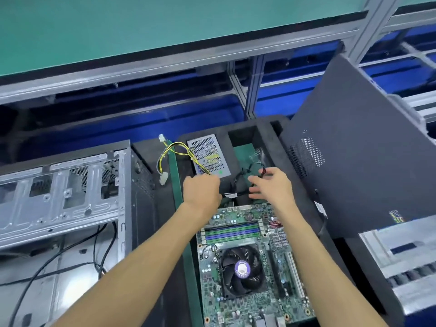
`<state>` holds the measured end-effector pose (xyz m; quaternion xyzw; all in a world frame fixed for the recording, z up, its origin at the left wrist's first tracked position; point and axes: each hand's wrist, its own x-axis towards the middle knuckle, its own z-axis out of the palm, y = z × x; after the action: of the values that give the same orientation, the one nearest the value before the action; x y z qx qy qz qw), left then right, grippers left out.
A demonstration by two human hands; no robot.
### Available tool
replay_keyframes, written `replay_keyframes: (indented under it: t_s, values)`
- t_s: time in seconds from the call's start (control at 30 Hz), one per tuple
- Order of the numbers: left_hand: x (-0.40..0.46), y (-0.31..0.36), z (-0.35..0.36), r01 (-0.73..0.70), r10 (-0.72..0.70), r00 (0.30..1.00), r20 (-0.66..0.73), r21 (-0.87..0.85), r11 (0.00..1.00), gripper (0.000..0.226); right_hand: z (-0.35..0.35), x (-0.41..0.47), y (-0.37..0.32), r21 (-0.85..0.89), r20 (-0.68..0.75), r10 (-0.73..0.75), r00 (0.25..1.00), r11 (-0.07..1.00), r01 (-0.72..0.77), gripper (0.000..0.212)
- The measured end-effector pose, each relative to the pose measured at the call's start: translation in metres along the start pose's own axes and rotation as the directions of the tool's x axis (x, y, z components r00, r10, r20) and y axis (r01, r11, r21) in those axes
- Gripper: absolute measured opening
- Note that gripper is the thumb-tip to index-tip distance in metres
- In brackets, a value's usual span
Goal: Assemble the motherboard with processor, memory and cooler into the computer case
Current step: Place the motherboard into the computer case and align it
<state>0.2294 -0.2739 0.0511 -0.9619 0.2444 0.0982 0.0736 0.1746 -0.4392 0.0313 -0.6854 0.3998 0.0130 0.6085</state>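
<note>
Person leans over a black foam tray (278,147). The green motherboard (250,253), carrying a black round-bladed cooler fan (241,271) and blue and green memory slots (232,231), lies flat in the tray's near half, not yet in the case. The open grey steel computer case (63,185) stands to the left, well apart from the board, black cables trailing below it.

Left hand (201,191) is curled at the near end of the silver perforated power supply (208,154), where its yellow and black wire bundle (174,152) comes out; whether it actually grips the wires cannot be told. Right hand (271,185) is spread, fingers relaxed, touching a thin black cable (238,182) looped beside a green pad.

Risks, as I judge them: loose cables lie right at the board's far edge, so lifting the board could snag them. The dark grey side panel (363,147) leans at the tray's right side; a knock from an elbow could tip it onto the board.
</note>
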Motion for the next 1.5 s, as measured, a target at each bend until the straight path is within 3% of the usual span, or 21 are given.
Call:
replay_keyframes:
  t_s: [0.17,0.27,0.33,0.5,0.63,0.8,1.0,1.1,1.3,1.43,1.5]
  values:
    - [-0.005,-0.003,-0.007,-0.008,0.011,0.999,0.049,-0.045,0.999,0.045,-0.007,0.0,-0.005,-0.293,-0.043,-0.069,0.997,0.955,0.053,0.042]
    - [-0.014,-0.01,-0.017,0.004,-0.002,0.999,0.038,-0.065,0.998,0.048,-0.01,-0.005,-0.014,-0.628,-0.061,-0.132,0.989,0.775,0.064,0.053]
    - [-0.019,-0.018,-0.026,0.023,-0.022,1.0,0.009,-0.108,0.994,0.049,-0.011,-0.009,-0.019,-0.704,-0.065,-0.153,0.986,0.707,0.063,0.057]
    - [-0.033,-0.045,-0.055,0.05,-0.082,0.994,-0.066,-0.397,0.917,0.029,-0.01,-0.029,-0.037,-0.72,-0.081,-0.24,0.967,0.685,0.11,0.051]
    - [-0.055,-0.071,-0.08,0.03,-0.139,0.982,-0.131,-0.612,0.79,0.024,0.003,-0.055,-0.06,-0.63,-0.039,-0.4,0.916,0.721,0.288,0.03]
    - [-0.092,-0.111,-0.096,0.001,-0.21,0.955,-0.208,-0.707,0.707,0.025,0.045,-0.102,-0.087,-0.466,0.052,-0.571,0.819,0.711,0.526,0.012]
    - [-0.153,-0.171,-0.094,-0.015,-0.244,0.947,-0.21,-0.785,0.619,0.023,0.119,-0.172,-0.099,-0.333,0.204,-0.632,0.748,0.673,0.66,0.01]
    - [-0.183,-0.212,-0.085,0.027,-0.158,0.985,-0.07,-0.842,0.539,0.023,0.156,-0.203,-0.095,-0.311,0.249,-0.631,0.735,0.666,0.678,0.013]
    - [-0.223,-0.29,-0.037,0.303,-0.13,0.95,0.283,-0.747,0.592,0.031,0.219,-0.237,-0.071,-0.317,0.38,-0.526,0.761,0.699,0.641,0.012]
    - [-0.229,-0.313,0.007,0.34,-0.224,0.939,0.259,-0.628,0.7,0.029,0.249,-0.24,-0.043,-0.403,0.438,-0.315,0.842,0.768,0.498,0.02]
    - [-0.231,-0.311,0.023,0.34,-0.198,0.938,0.283,-0.652,0.678,0.03,0.255,-0.24,-0.031,-0.571,0.464,-0.195,0.864,0.68,0.46,0.024]
